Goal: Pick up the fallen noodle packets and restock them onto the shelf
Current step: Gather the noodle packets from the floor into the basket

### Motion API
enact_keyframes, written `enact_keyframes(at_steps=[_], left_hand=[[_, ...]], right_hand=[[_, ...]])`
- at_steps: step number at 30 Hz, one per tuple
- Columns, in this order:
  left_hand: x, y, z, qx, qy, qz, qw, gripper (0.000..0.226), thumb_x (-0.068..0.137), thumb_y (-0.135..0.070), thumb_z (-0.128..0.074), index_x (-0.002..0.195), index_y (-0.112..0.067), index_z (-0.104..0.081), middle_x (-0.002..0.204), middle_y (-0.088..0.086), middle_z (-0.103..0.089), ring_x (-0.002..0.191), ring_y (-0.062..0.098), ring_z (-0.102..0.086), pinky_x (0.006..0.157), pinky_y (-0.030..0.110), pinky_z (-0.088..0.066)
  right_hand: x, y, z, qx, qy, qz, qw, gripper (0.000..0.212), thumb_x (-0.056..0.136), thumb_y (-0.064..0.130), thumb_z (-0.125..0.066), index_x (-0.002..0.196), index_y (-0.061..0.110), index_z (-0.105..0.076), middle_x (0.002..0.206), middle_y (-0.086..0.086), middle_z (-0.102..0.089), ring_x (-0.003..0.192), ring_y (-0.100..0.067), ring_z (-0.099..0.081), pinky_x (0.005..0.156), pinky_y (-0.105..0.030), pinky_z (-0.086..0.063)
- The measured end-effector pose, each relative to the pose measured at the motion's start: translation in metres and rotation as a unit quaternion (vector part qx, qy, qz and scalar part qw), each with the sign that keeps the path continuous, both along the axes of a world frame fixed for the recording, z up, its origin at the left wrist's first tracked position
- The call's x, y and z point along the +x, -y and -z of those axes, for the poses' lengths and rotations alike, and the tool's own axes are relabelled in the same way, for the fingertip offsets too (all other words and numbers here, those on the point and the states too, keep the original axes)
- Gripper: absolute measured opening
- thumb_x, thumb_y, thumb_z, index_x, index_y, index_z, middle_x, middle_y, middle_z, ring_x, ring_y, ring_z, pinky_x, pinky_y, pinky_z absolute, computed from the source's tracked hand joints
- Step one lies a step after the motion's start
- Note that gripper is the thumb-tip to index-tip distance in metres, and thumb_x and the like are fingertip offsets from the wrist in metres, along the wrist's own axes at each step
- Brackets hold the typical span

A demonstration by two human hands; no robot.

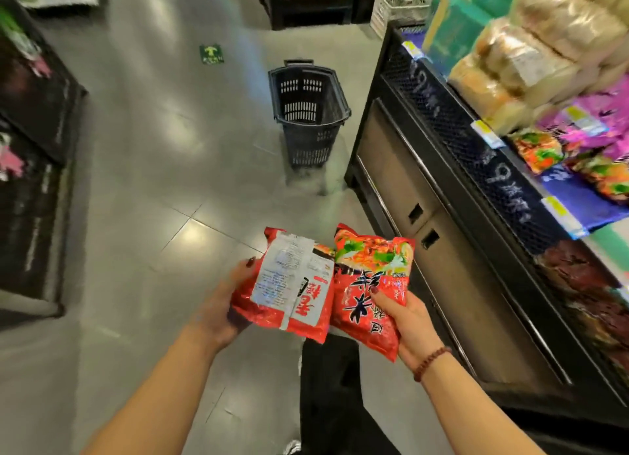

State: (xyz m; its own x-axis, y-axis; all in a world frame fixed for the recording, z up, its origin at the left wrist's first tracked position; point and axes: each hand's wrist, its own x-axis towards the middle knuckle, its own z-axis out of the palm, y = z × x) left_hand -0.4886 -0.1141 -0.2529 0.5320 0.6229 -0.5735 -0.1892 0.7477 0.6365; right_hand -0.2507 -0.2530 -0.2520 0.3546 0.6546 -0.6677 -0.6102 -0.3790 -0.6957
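1. The left hand [224, 304] grips the left packet [289, 284] at its outer edge, with the thumb on top. The packet's white-labelled back faces up.
2. The right hand [413, 328] grips the right packet [367, 294], thumb pressed on its printed front.
3. Both packets touch side by side above the floor [153, 182], near the shelf [476, 155] on the right.
4. A black basket [308, 110] stands ahead.

Light from above throws bright glare patches across the glossy floor [190, 236] ahead of me. The shelf [459, 155] at right smears with motion blur, its far goods soft; wide-angle distortion bends the frame edges, and the left display [30, 148] sits dim.
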Motion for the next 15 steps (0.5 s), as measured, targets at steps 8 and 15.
enact_keyframes(at_steps=[8,15], left_hand=[[0.063,-0.155,-0.006,0.054,-0.122,0.037,0.99,0.072,0.069,-0.003,-0.078,0.125,-0.038,-0.048,0.104,0.011,-0.074,0.084,0.032,-0.072,0.066,0.038,-0.06],[0.101,-0.27,-0.013,0.069,-0.108,0.05,0.991,0.068,0.088,0.007,-0.055,0.129,-0.047,-0.052,0.118,0.009,-0.07,0.103,0.04,-0.067,0.077,0.044,-0.059]], right_hand=[[0.076,-0.175,0.01,0.023,0.017,-0.067,0.997,0.034,0.078,0.009,-0.071,0.109,0.008,-0.058,0.098,-0.014,-0.073,0.082,-0.03,-0.072,0.066,-0.04,-0.06],[0.125,-0.302,0.005,0.035,0.008,-0.095,0.995,0.053,0.067,0.012,-0.076,0.116,0.003,-0.057,0.104,-0.018,-0.072,0.089,-0.033,-0.071,0.068,-0.039,-0.058]])
